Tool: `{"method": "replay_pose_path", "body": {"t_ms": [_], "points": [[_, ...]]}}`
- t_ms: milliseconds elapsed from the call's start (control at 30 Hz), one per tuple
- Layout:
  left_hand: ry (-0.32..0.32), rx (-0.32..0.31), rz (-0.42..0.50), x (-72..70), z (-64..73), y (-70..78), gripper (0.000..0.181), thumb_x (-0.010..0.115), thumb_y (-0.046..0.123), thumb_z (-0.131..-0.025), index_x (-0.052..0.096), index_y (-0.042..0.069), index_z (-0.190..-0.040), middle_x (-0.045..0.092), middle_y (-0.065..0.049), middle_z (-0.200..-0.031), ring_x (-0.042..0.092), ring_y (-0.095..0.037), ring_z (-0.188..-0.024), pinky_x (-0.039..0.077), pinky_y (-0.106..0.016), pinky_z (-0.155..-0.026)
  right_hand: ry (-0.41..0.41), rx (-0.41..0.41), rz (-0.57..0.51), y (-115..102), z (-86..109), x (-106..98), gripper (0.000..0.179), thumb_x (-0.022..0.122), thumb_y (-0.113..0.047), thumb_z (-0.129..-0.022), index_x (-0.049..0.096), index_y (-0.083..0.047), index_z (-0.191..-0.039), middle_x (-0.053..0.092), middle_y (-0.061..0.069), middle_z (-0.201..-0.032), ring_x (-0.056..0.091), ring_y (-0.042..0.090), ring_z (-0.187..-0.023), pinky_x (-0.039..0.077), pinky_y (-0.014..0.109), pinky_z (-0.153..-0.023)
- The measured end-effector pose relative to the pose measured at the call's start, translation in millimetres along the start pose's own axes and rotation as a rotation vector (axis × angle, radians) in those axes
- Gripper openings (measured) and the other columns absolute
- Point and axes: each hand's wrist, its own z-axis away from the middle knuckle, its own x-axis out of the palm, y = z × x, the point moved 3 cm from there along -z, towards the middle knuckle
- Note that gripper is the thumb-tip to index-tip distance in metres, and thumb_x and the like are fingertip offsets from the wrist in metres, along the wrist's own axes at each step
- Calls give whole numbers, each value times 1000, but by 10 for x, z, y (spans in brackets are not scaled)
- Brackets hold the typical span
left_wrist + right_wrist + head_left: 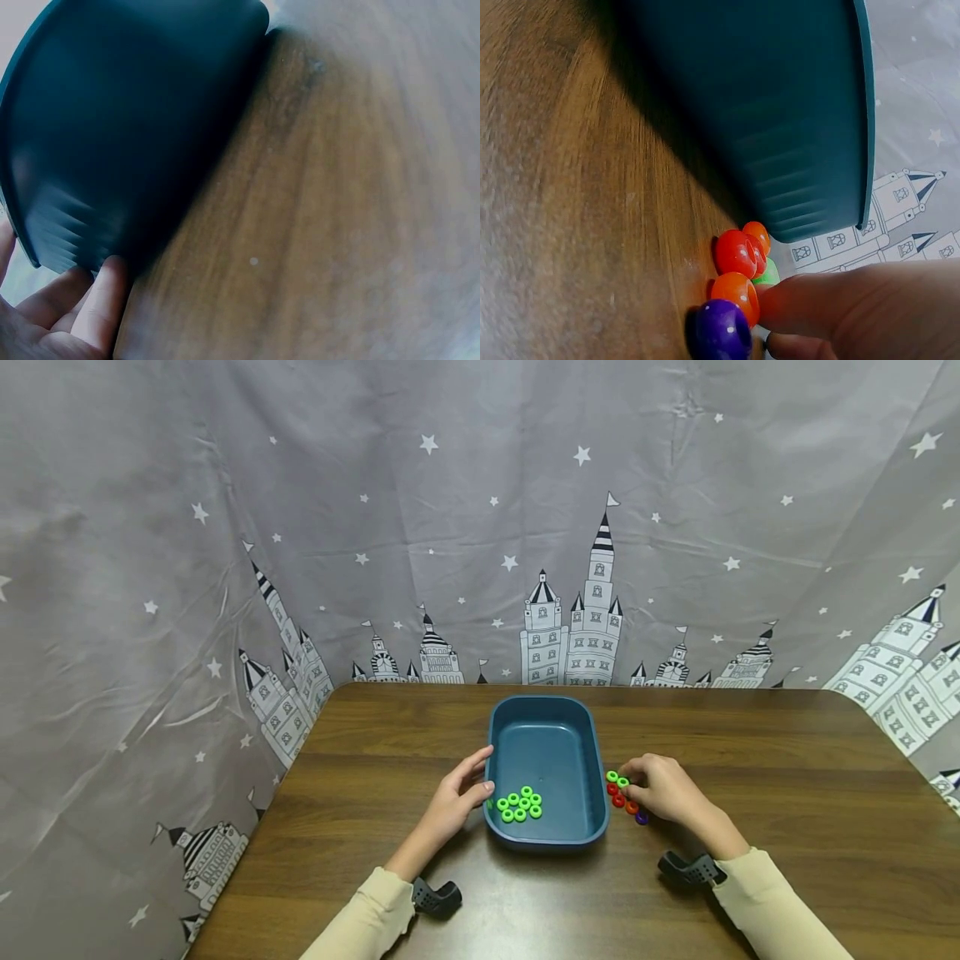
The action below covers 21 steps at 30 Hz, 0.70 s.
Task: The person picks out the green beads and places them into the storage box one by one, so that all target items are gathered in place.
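A dark blue plastic bin (545, 845) stands on the table, with several bright green ring-shaped beads (524, 803) gathered at its near left corner. My left hand (452, 793) rests against the bin's left wall, its fingers touching the outside in the left wrist view. Beyond the right wall lies a small cluster: green beads, red beads (736, 253), an orange bead (736, 293) and a purple bead (723, 330). My right hand (663, 787) pinches a green bead (623, 782) between thumb and fingers; in the right wrist view the thumb partly hides it.
The brown wooden table (405, 727) extends to both sides of the bin. A grey curtain (420, 527) printed with stars and castles hangs behind it. Black straps with camera mounts (437, 899) sit at both wrists, over cream sleeves (367, 917).
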Motion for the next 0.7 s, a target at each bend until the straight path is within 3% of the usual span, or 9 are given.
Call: {"method": "replay_pose_path", "body": {"t_ms": [700], "points": [[-2, -11, -5, 4, 4, 12, 59, 57, 8, -99, 40, 5, -155, 47, -33, -150, 54, -49, -133, 58, -46, -99, 17, -13, 21, -12, 4, 11, 17, 79, -9, -80, 77, -3, -96, 71, 4, -82, 63, 15, -76, 55, 36, -69]]}}
